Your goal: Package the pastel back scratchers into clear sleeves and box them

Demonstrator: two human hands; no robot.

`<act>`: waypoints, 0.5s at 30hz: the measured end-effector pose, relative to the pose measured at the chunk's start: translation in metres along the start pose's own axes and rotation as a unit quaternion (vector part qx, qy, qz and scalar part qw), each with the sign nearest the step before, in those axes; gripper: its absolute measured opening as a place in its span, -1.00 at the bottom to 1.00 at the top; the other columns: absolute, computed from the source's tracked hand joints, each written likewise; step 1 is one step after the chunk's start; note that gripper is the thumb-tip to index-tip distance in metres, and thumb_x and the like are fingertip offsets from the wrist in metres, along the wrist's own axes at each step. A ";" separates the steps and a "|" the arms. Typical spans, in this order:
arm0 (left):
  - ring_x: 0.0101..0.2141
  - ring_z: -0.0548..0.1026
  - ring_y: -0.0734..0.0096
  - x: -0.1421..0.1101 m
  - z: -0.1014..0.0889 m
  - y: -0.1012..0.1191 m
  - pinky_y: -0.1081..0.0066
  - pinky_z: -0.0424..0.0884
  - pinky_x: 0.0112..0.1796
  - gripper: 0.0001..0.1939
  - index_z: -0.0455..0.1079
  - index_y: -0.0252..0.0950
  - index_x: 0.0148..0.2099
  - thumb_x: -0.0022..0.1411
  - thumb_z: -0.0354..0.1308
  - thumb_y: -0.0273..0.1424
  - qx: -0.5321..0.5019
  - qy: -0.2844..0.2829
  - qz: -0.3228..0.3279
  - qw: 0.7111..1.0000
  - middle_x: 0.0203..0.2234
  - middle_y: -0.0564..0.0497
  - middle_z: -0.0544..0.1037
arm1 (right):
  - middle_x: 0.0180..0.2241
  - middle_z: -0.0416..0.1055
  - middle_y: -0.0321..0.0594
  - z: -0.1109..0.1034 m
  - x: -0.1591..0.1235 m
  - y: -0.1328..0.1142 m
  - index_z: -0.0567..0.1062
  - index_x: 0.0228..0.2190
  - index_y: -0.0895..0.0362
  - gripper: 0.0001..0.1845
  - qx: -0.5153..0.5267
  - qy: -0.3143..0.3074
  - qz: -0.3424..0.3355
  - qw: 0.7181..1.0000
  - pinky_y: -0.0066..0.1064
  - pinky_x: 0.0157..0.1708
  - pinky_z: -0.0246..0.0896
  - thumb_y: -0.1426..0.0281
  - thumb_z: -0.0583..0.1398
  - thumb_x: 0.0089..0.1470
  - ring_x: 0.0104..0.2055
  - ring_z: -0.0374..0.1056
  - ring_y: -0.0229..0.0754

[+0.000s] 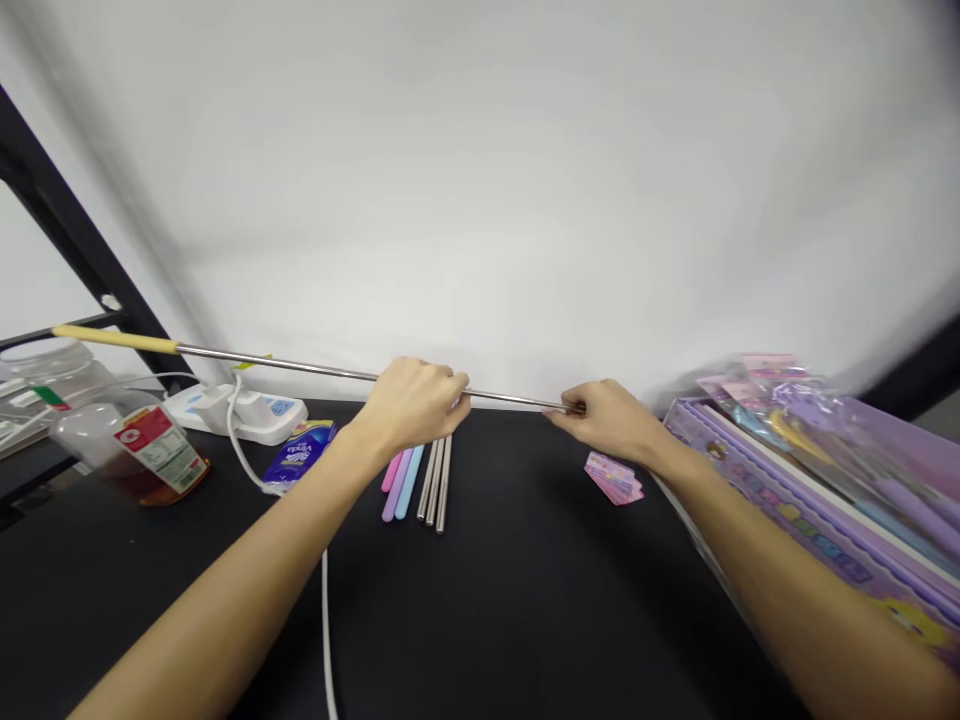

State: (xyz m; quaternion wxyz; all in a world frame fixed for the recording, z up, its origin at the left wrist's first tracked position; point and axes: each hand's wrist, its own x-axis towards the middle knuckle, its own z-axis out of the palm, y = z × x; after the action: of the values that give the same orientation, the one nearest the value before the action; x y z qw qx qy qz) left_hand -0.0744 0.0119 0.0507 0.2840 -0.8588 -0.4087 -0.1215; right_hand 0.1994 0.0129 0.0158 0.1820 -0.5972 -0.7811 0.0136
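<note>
Head view: steel rod [300, 366] held in both hands above the desk [525, 620].
Left hand [409, 405] clamped around the shaft; right hand [609, 420] pinched together on its tip; yellow-sleeved end [112, 338] projecting left. Steel straws [435, 485] and pastel straws [397, 485] lie on the desk, untouched.

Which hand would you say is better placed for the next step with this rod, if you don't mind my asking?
Probably the left hand: it closes around the shaft of the long, thin steel rod with a yellow handle, while the right hand only pinches the rod's tip between its fingers.
</note>
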 end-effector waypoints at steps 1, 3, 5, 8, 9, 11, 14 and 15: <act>-0.52 0.49 0.25 0.000 0.002 0.000 0.35 0.02 -0.53 -0.72 0.45 -0.30 -0.38 0.27 -0.02 -0.32 -0.007 -0.001 -0.002 1.000 -0.53 -0.04 0.54 | -0.70 0.04 -0.38 -0.002 0.001 0.005 0.07 -0.70 0.08 -0.57 -0.006 0.003 0.003 1.000 -0.37 -0.51 -0.18 0.20 0.13 0.01 -0.58 -0.06 -0.27; -0.53 0.48 0.28 0.001 0.005 -0.002 0.34 0.03 -0.52 -0.71 0.43 -0.31 -0.40 0.28 -0.03 -0.34 -0.017 -0.001 -0.001 1.000 -0.54 -0.04 0.53 | -0.71 0.02 -0.37 -0.007 0.003 0.014 0.06 -0.71 0.08 -0.58 -0.026 0.013 0.009 1.000 -0.37 -0.51 -0.18 0.23 0.13 -0.01 -0.58 -0.06 -0.26; -0.54 0.47 0.29 0.003 0.006 -0.001 0.35 0.03 -0.53 -0.71 0.43 -0.31 -0.40 0.29 -0.05 -0.36 -0.019 0.004 0.005 1.000 -0.54 -0.04 0.51 | -0.71 0.07 -0.35 -0.015 0.003 0.020 0.10 -0.70 0.08 -0.61 -0.065 0.027 0.022 0.997 -0.37 -0.50 -0.18 0.22 0.13 -0.02 -0.58 -0.01 -0.25; -0.55 0.45 0.31 0.007 0.005 0.006 0.35 0.00 -0.54 -0.70 0.43 -0.31 -0.36 0.31 -0.08 -0.38 -0.014 0.023 0.014 1.000 -0.54 -0.04 0.50 | -0.67 0.20 -0.27 -0.029 0.001 0.026 0.21 -0.69 0.07 -0.62 -0.153 0.027 0.057 0.986 -0.35 -0.50 -0.19 0.14 0.10 0.01 -0.55 0.11 -0.18; -0.55 0.44 0.31 0.008 0.005 0.008 0.35 -0.02 -0.55 -0.70 0.43 -0.31 -0.36 0.31 -0.09 -0.38 -0.013 0.027 0.019 0.999 -0.55 -0.03 0.49 | -0.66 0.23 -0.24 -0.034 -0.001 0.028 0.24 -0.68 0.07 -0.61 -0.180 0.023 0.074 0.981 -0.35 -0.49 -0.19 0.11 0.08 0.03 -0.54 0.14 -0.15; -0.55 0.44 0.31 0.009 0.005 0.009 0.35 -0.05 -0.55 -0.71 0.42 -0.30 -0.35 0.31 -0.10 -0.38 -0.009 0.028 0.022 0.999 -0.56 -0.02 0.48 | -0.64 0.26 -0.18 -0.043 -0.006 0.036 0.31 -0.66 0.06 -0.56 -0.213 0.025 0.110 0.971 -0.33 -0.48 -0.19 0.05 0.05 0.06 -0.52 0.18 -0.10; -0.51 0.47 0.28 0.007 0.005 0.004 0.36 -0.01 -0.55 -0.72 0.43 -0.29 -0.34 0.30 -0.07 -0.36 0.000 0.015 0.007 1.000 -0.52 -0.03 0.51 | -0.64 0.27 -0.14 -0.052 -0.012 0.054 0.34 -0.66 0.07 -0.54 -0.218 0.028 0.139 0.966 -0.31 -0.48 -0.18 0.03 0.06 0.07 -0.52 0.18 -0.08; -0.50 0.48 0.27 0.007 0.005 0.002 0.35 0.01 -0.54 -0.72 0.43 -0.29 -0.35 0.30 -0.07 -0.36 0.000 0.009 0.002 1.000 -0.51 -0.04 0.52 | -0.66 0.27 -0.14 -0.054 -0.013 0.058 0.33 -0.68 0.07 -0.55 -0.212 0.028 0.139 0.967 -0.31 -0.48 -0.18 0.06 0.08 0.06 -0.53 0.18 -0.09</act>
State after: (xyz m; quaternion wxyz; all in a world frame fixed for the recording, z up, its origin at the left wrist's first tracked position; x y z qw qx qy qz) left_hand -0.0687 0.0180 0.0492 0.2883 -0.8583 -0.4045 -0.1289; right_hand 0.2727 0.0072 0.0488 0.0697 -0.7249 -0.6701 -0.1437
